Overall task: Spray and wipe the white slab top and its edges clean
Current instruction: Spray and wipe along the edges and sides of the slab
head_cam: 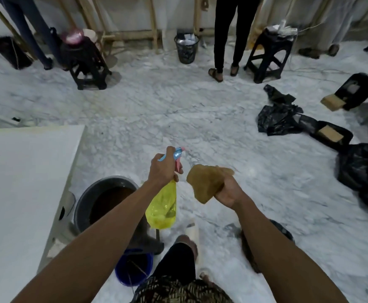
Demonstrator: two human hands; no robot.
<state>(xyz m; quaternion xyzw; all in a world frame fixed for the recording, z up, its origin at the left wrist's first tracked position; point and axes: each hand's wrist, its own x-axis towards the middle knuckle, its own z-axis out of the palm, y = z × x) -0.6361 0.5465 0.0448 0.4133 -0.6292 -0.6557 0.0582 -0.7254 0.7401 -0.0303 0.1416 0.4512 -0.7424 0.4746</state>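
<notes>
Leftmost, well to the left of the left hand (164, 169) and lower: white slab (21, 189), top bare, long edge running down toward the viewer, apart from both hands. Between slab and left forearm, below the hand: grey bucket (84, 204) of dark water, and nearer the viewer a blue bucket (132, 270) partly hidden by the arm. Then the left hand itself, fingers wrapped tight round the neck of a spray bottle (162, 206), blue and pink trigger head poking out above the knuckles, yellow body hanging down below the fist, tilted slightly. Just to the right, close but not touching: right hand (227, 193), palm turned up, fingers curled round the lower corner of a brown cloth (207, 182), cloth fanned out up and to the left toward the bottle's head. Below both hands: a dark trouser leg and foot on the marble floor (178, 106). Far ahead of the left hand: a black stool (86, 60) with a pinkish thing on top. Ahead, between the hands: a black mesh bin (187, 49) by the wall. Ahead of the right hand: a standing person's legs (226, 40) in black, sandals on, beside a second black stool (270, 55). Off to the right of the right hand: crumpled black bags (277, 119) and flat black cases lying on the floor.
</notes>
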